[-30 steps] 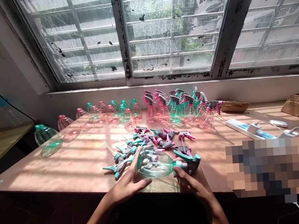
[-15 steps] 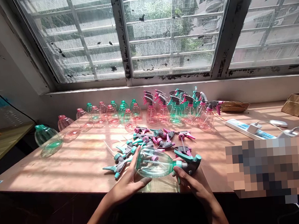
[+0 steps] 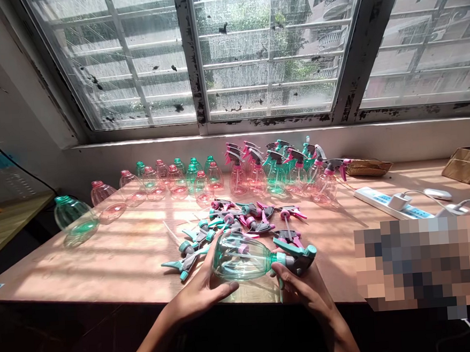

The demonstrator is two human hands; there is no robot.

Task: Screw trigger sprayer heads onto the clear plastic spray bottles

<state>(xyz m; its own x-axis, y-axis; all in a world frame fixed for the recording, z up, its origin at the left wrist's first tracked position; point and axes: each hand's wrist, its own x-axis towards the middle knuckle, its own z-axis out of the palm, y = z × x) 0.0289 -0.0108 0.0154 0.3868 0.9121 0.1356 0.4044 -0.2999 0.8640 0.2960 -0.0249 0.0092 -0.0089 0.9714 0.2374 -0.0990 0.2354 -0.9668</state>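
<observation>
A clear green spray bottle lies sideways in the air over the table's front edge, its base to the left. My left hand grips the rounded body near the base, thumb beneath it. At the neck, my right hand has its thumb against the collar of the grey and teal trigger spray head; its other fingers are mostly hidden. The head sits on the bottle neck, with its tube inside. Behind the bottle lies a pile of loose trigger heads, pink, teal and grey.
Open-topped pink and green bottles stand in rows at the back left. Bottles fitted with trigger heads are grouped right of them. A white power strip with plugs and cables lies on the right, near a blurred patch. Windows rise behind the table.
Both hands keep nearly the same place around the spray bottle. The bottle and its head have shifted very slightly.
</observation>
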